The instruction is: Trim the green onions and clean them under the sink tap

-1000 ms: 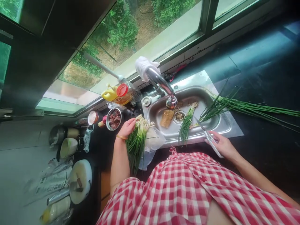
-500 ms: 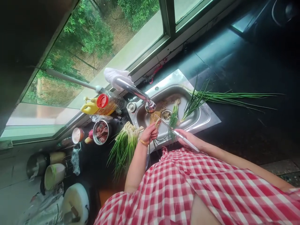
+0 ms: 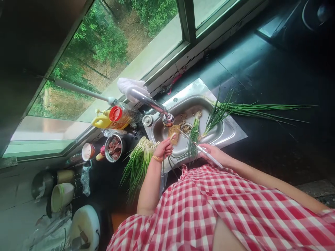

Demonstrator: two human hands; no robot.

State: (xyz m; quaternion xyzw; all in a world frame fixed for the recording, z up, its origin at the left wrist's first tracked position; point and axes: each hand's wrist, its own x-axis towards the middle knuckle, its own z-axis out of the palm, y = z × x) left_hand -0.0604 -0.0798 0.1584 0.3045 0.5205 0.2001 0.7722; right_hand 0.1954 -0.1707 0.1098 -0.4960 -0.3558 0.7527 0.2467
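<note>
My left hand (image 3: 162, 150) is closed around a scallion (image 3: 172, 136), its pale end poking up above my fingers and its green leaves hanging below. In my right hand (image 3: 212, 154) is a knife (image 3: 195, 143), its blade slanting up and left over the near side of the sink (image 3: 232, 129). The knife tip is close to the scallion's pale end but apart from it. A small bunch of scallions (image 3: 194, 134) lies in the sink beyond the blade, beside the drain (image 3: 186, 129). A brownish mesh-like piece (image 3: 174, 131) sits in the basin behind my left hand.
A big bunch of scallions (image 3: 138, 157) lies left of the sink. More long scallions (image 3: 251, 108) stretch over the sink's right rim onto the counter. The faucet (image 3: 157, 105) overhangs the basin. A metal bowl of reddish chunks (image 3: 114, 148) and a yellow jug (image 3: 104, 120) stand left.
My left hand has drawn slightly left with the scallion, away from the knife blade. The knife and my right hand have shifted only a little to the right.
</note>
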